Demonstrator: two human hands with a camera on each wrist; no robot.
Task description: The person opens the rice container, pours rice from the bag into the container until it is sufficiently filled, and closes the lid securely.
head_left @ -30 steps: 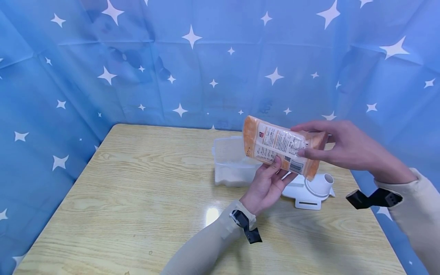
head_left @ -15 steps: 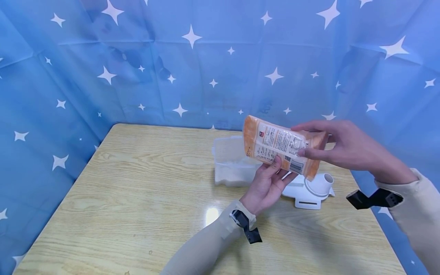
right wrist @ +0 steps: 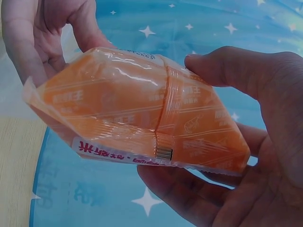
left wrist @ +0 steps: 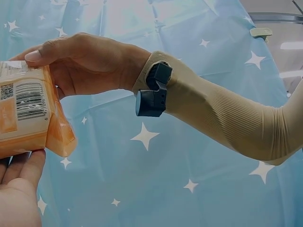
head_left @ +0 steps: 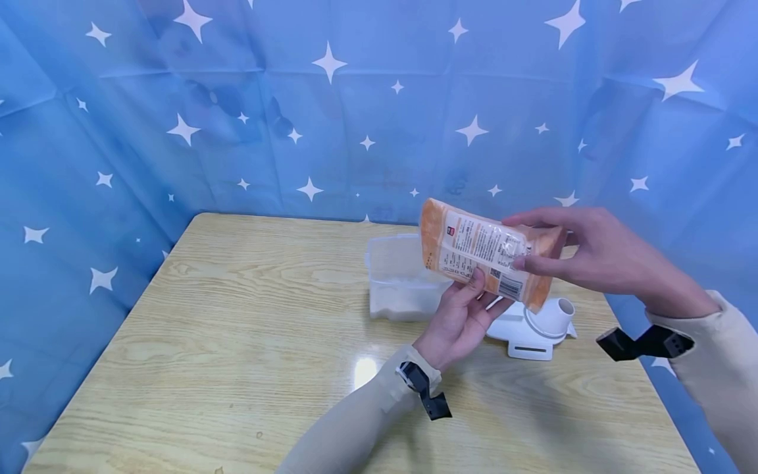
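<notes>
An orange plastic food packet (head_left: pixel 482 253) with a white printed label and barcode is held in the air above the table's right side. My left hand (head_left: pixel 458 316) supports it from below, its fingers curled up against the lower edge (left wrist: pixel 21 163). My right hand (head_left: pixel 583 253) grips the packet's right end between thumb and fingers. In the right wrist view the packet (right wrist: pixel 137 113) fills the middle, sealed seam facing the camera, with the left hand (right wrist: pixel 33 33) behind it. In the left wrist view the barcode end (left wrist: pixel 28 113) shows under the right hand (left wrist: pixel 80 61).
A clear plastic container (head_left: pixel 397 276) with white grains inside stands on the wooden table (head_left: pixel 237 329) behind the packet. A white lid with a round spout (head_left: pixel 535 326) lies beside it, under the hands. Blue star-patterned cloth (head_left: pixel 237 105) walls the table at the back and sides.
</notes>
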